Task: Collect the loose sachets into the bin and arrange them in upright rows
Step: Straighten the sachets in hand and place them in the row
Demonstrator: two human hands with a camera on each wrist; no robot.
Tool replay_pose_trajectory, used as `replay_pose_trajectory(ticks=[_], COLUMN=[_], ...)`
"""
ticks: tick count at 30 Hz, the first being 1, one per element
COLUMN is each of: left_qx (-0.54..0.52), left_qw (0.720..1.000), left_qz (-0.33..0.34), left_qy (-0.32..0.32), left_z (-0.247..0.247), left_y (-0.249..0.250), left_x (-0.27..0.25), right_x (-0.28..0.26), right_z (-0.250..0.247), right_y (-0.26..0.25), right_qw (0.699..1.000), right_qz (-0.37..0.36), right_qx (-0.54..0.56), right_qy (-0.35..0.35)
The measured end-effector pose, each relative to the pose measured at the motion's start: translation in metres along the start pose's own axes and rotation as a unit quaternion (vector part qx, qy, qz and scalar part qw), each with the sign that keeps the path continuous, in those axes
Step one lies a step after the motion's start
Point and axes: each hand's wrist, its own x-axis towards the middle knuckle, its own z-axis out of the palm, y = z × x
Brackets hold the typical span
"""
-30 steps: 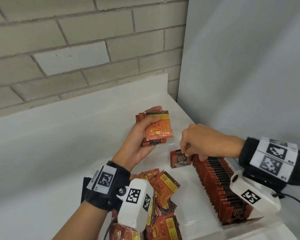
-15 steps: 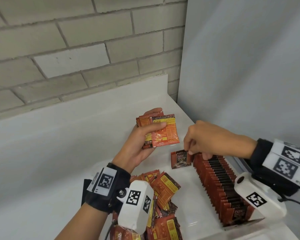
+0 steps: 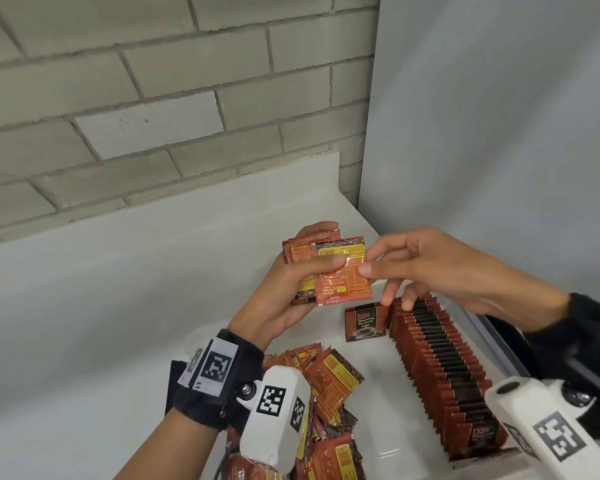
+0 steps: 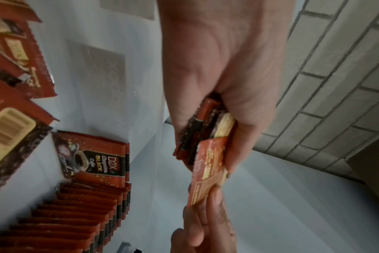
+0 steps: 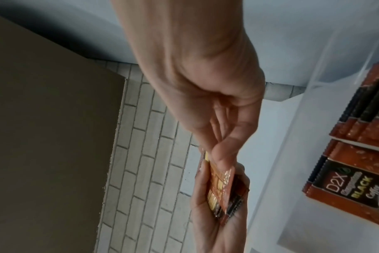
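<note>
**Sachets: top piece being drawn off a hand-held stack for placing in the row**

Sachets (image 3: 342,270) held as a small stack in the left hand (image 3: 291,289), raised above the far end of the bin (image 3: 492,327). The left thumb lies across the face of the front sachet; the fingers curl behind the stack. The right hand (image 3: 430,268) pinches the right edge of that front sachet between thumb and forefinger, its other fingers loosely spread and hanging over the row below.

Judgement on the step: the front sachet is being peeled off for placing. It would go best if the left thumb eases only enough to free one piece while the rest stay squared. The piece should then be turned to face as its neighbours do and be set on its lower edge against the end of the row. Two pieces sliding off together is the likely fault.

Appearance: flat, square foil packets, red-brown with serrated edges. The back carries a yellow panel of fine print; the front shows "D2X BLACK Coffee" and a cup.

Surroundings: a long upright row (image 3: 440,368) fills the right side of the clear bin. One sachet (image 3: 365,322) stands alone at its far end, front outward, just beside the row. A loose pile (image 3: 329,382) lies in the near left part, under the left wrist. The bin sits on a white counter (image 3: 118,306) against a painted brick wall (image 3: 153,116).
</note>
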Motion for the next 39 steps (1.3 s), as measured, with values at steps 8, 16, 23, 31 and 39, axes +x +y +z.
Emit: replay_pose_trajectory(ticks=[8, 16, 23, 31, 39], left_qx=[0.022, -0.033, -0.047, -0.008, -0.029], left_qw=[0.998, 0.997, 0.998, 0.998, 0.999], left_qz=[-0.058, -0.064, -0.025, -0.008, 0.007], left_qy=[0.008, 0.026, -0.036, -0.056, -0.012], left_z=[0.004, 0.003, -0.002, 0.000, 0.000], left_y=[0.002, 0.001, -0.002, -0.003, -0.001], left_x=[-0.003, 0.000, 0.002, 0.001, 0.000], right_x=[-0.012, -0.026, -0.023, -0.019, -0.015], right_z=[-0.007, -0.001, 0.017, 0.021, -0.001], right_y=[-0.003, -0.007, -0.002, 0.000, -0.009], right_qw=[0.996, 0.958, 0.881, 0.856, 0.912], right_qz=[-0.047, -0.162, -0.219, -0.248, -0.184], right_qx=[0.029, -0.132, -0.377, -0.424, -0.298], right_qy=[0.066, 0.197, 0.184, 0.163, 0.214])
